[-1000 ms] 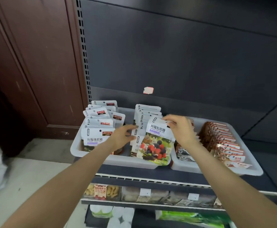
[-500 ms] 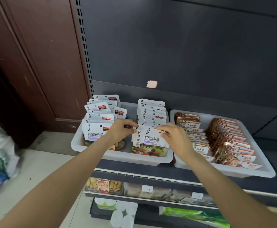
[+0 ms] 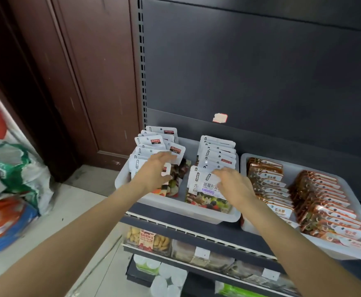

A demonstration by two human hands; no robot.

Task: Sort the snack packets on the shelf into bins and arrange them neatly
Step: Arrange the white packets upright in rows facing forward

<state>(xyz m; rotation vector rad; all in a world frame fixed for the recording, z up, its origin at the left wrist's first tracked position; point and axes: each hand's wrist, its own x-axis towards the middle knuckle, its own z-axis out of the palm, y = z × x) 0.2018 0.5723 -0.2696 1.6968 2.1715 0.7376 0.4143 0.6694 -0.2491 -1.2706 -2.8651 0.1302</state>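
- dark shelf unit (image 3: 261,71) fills most of the view, brown wooden door (image 3: 72,82) to its left
- two white bins side by side on the shelf: left bin (image 3: 175,207) has two rows of white snack packets (image 3: 217,151), right bin (image 3: 346,251) has two rows of orange packets (image 3: 316,196)
- bags (image 3: 14,179) piled on the floor, far left
- left hand (image 3: 154,173) lies across the front packets of the left row, fingers relaxed, covering the labels
- right hand (image 3: 232,183) pinches the top of the front packet (image 3: 205,189) in the next row
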